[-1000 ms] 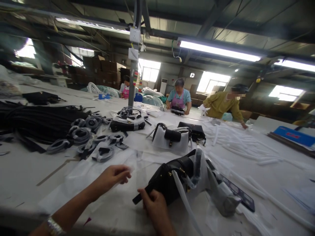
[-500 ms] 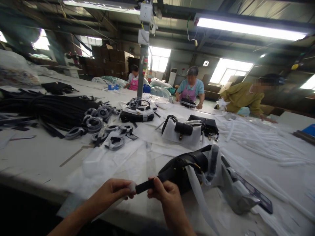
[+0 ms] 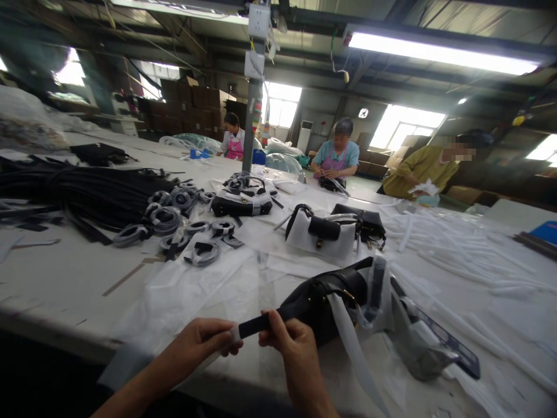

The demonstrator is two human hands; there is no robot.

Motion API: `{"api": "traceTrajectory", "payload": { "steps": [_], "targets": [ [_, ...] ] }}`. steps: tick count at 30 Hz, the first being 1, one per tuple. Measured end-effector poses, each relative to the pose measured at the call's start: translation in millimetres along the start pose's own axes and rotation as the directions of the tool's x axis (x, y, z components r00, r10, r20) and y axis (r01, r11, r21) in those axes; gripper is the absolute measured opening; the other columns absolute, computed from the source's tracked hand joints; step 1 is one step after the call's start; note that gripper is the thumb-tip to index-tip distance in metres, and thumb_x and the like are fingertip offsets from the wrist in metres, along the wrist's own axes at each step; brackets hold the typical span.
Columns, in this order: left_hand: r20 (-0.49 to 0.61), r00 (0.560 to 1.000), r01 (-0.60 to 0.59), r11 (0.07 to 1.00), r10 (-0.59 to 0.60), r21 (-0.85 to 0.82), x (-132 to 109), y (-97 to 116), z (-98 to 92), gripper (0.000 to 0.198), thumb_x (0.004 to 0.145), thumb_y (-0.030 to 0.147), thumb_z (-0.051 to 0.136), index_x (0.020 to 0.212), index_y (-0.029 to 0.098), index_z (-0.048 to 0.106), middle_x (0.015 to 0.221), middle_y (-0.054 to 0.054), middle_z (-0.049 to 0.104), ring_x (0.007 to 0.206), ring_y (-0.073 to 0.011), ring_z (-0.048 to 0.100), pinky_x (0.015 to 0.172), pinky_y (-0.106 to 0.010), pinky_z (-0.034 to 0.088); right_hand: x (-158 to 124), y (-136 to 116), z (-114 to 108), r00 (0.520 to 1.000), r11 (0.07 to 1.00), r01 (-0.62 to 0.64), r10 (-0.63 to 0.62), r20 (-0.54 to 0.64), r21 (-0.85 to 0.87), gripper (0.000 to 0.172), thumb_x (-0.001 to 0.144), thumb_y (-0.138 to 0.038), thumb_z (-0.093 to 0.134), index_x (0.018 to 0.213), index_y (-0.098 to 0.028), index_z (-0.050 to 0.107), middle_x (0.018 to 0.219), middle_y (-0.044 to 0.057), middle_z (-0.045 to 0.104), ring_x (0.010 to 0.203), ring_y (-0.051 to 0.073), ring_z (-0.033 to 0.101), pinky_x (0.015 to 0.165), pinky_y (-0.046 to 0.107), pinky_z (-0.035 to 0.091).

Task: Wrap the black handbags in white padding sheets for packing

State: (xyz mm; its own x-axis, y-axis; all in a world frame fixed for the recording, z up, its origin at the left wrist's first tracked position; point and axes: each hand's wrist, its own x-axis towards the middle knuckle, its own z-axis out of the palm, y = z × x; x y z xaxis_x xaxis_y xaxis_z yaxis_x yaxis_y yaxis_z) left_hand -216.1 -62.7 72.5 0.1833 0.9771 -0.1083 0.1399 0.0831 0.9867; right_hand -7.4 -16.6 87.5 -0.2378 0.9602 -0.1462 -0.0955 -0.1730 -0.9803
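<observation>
A black handbag (image 3: 313,296) with gold-coloured studs lies on its side near the table's front edge. From its left end sticks out a black strap (image 3: 253,326). My right hand (image 3: 293,345) pinches this strap between thumb and fingers, close to the bag. At the strap's free tip, my left hand (image 3: 213,338) is closed on a small whitish translucent wrapping (image 3: 235,332), which meets the strap's end. Across the bag hangs a white strip (image 3: 354,351). Clear plastic (image 3: 376,290) covers a part at its right.
Wrapped coiled straps (image 3: 204,253) and a black strap bundle (image 3: 73,188) lie left. Other handbags (image 3: 324,232) stand behind, near a post (image 3: 249,128). White padding strips (image 3: 461,255) and a phone-like dark slab (image 3: 452,342) are right. Several people (image 3: 335,151) work across the table.
The whitish wrapping now sits against the strap's tip, and my hands have barely shifted. Across the table, one person's hands have come together and another has drawn an arm back.
</observation>
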Motion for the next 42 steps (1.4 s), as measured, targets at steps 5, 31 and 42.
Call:
{"api": "traceTrajectory", "payload": {
  "steps": [5,31,42],
  "targets": [
    [-0.308,0.941,0.022,0.933,-0.141,-0.360,8,7,3.8,0.035,0.089,0.049,0.066,0.102,0.018,0.071,0.096,-0.006,0.073,0.099,-0.0209,0.066,0.090,-0.028,0.051,-1,19,-2,0.989,0.998,0.026,-0.019,0.146,-0.050,0.069,0.079,-0.067,0.068,0.114,-0.008,0.071,0.070,0.010,0.072,0.062,0.019,0.066,0.061,0.029,0.053],
    [-0.473,0.796,-0.089,0.699,-0.378,-0.709,-9,4,49.0,0.024,0.082,0.010,0.074,0.106,0.012,0.069,0.097,-0.011,0.076,0.089,-0.0197,0.073,0.082,-0.025,0.060,-34,68,22,0.843,0.958,-0.255,0.285,0.455,-0.129,0.080,0.062,-0.093,0.052,0.080,-0.015,0.062,0.041,-0.009,0.040,0.030,0.006,0.031,0.033,0.018,0.022],
    [-0.879,0.373,-0.365,0.824,-0.296,-0.432,-39,8,-7.5,0.014,0.084,0.010,0.065,0.091,0.021,0.069,0.087,0.002,0.074,0.083,-0.0085,0.070,0.076,-0.013,0.055,-71,64,27,0.877,0.984,-0.134,0.174,0.447,-0.121,0.075,0.072,-0.088,0.050,0.071,-0.016,0.068,0.040,-0.004,0.044,0.034,0.007,0.033,0.037,0.019,0.024]
  ]
}}
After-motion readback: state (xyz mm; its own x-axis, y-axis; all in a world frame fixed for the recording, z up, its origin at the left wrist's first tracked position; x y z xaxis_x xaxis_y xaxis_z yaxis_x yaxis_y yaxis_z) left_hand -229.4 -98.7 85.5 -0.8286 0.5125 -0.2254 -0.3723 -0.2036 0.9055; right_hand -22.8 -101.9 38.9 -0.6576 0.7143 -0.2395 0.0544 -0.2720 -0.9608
